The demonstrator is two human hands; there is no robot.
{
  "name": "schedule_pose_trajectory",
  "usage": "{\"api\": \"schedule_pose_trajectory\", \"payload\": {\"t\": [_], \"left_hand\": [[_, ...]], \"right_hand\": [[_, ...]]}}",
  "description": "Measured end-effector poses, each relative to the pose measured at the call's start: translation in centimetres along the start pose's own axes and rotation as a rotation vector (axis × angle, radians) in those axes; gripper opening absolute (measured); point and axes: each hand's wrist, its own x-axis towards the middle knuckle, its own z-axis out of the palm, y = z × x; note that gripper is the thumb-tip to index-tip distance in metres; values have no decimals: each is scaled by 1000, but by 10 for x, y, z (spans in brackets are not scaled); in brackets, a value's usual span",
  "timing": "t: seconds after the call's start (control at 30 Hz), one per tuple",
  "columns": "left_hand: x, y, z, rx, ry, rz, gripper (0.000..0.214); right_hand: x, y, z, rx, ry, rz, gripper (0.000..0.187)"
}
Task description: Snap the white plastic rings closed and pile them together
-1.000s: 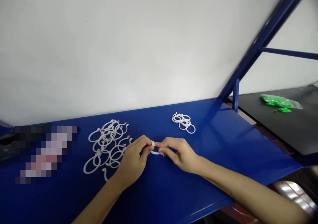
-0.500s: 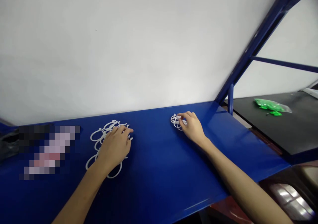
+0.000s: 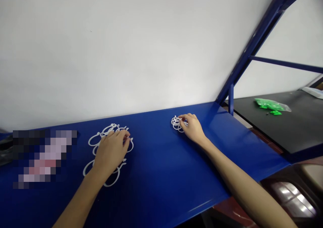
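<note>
A spread of several white open plastic rings (image 3: 94, 141) lies on the blue shelf (image 3: 161, 174) at the left. My left hand (image 3: 110, 152) rests on top of that spread, fingers curled onto the rings near its far side. A smaller cluster of closed white rings (image 3: 176, 123) lies at the back middle. My right hand (image 3: 192, 128) lies over this cluster, fingertips bent down onto the rings. Whether either hand grips a ring is hidden by the fingers.
A white wall rises behind the shelf. A slanted blue frame post (image 3: 254, 39) stands at the right, with a black surface (image 3: 285, 127) beyond it bearing a bag of green parts (image 3: 270, 104). A blurred patch (image 3: 42, 159) covers the shelf's left end.
One second ago both hands pinched one ring together at the middle. They have since parted: the left went to the left spread, the right carried the ring to the far cluster.
</note>
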Motion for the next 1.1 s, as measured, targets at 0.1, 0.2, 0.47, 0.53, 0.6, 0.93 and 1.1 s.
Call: {"api": "schedule_pose_trajectory", "payload": {"t": [0.1,0.2,0.47,0.53,0.6,0.93,1.1], "left_hand": [[1,1,-2,-70,73,-18,19],[1,4,-4,-145,153,-7,19],[-3,32,-13,-507,150,-22,21],[-6,40,-12,-628,63,-61,21],[-9,48,-9,-770,-4,-93,23],[-19,70,8,-1147,-63,-269,27],[-23,72,13,-1047,-36,-250,22]], "right_hand": [[-1,-2,-2,13,0,2,20],[-1,-5,-4,24,-5,-2,19],[-9,-30,-11,101,60,-156,18],[-17,-43,-12,202,-11,-249,19],[-27,-56,-11,338,-161,-334,25],[-52,-77,2,574,-303,-292,25],[-53,-77,1,516,-284,-377,20]]}}
